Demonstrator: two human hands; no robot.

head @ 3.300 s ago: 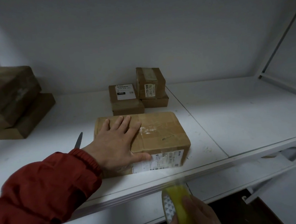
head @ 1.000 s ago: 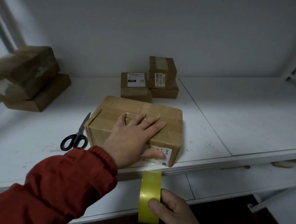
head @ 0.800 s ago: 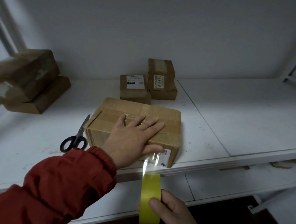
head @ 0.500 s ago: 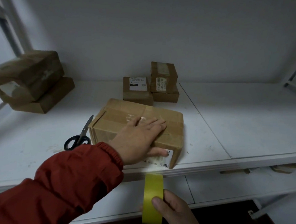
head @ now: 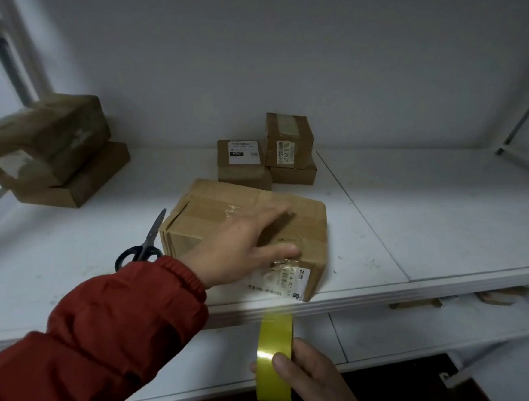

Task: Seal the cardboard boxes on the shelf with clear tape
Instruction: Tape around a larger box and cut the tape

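Our left hand [head: 238, 252] presses flat on the box [head: 246, 229]; right-hand fingers [head: 281, 363] grip the roll [head: 274, 359]. Slack tape may wrinkle.

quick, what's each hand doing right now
Left hand: open, pressed flat on top of the cardboard box, thumb at its front face.
Right hand: closed around the yellowish tape roll, below the shelf edge.

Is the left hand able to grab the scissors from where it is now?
Probably yes. The left hand rests on the box, and the scissors lie uncovered on the shelf just left of it.
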